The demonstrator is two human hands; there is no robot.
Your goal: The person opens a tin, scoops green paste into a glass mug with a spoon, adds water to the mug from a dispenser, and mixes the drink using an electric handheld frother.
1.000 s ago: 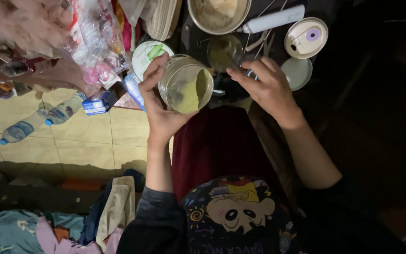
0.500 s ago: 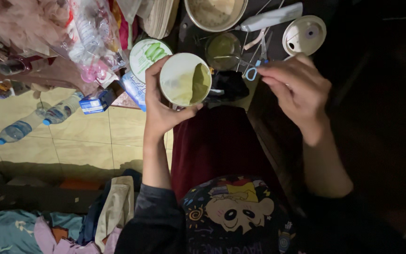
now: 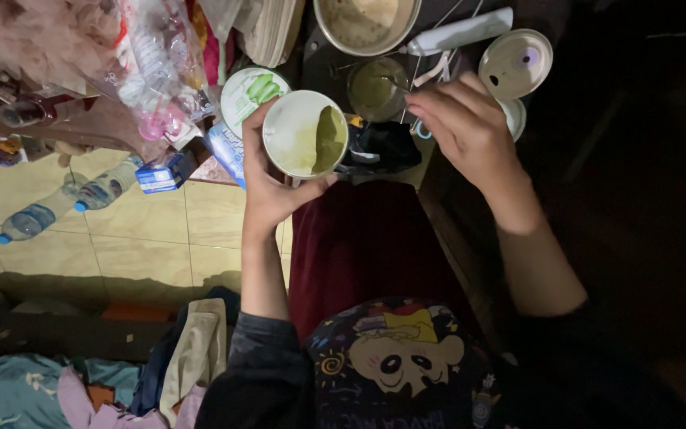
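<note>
My left hand (image 3: 267, 187) was wrapped around the white tub (image 3: 305, 133), tipped, green paste banked on one side, above my lap by the table edge. My right hand (image 3: 466, 127) pinched a thin utensil over the small bowl (image 3: 375, 86). More tilt, I judged, and paste would slide onto the red cloth (image 3: 359, 246).

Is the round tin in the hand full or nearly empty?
Nearly empty. The left hand tilts the tin toward the camera, and only some green powder lies along one side.
</note>
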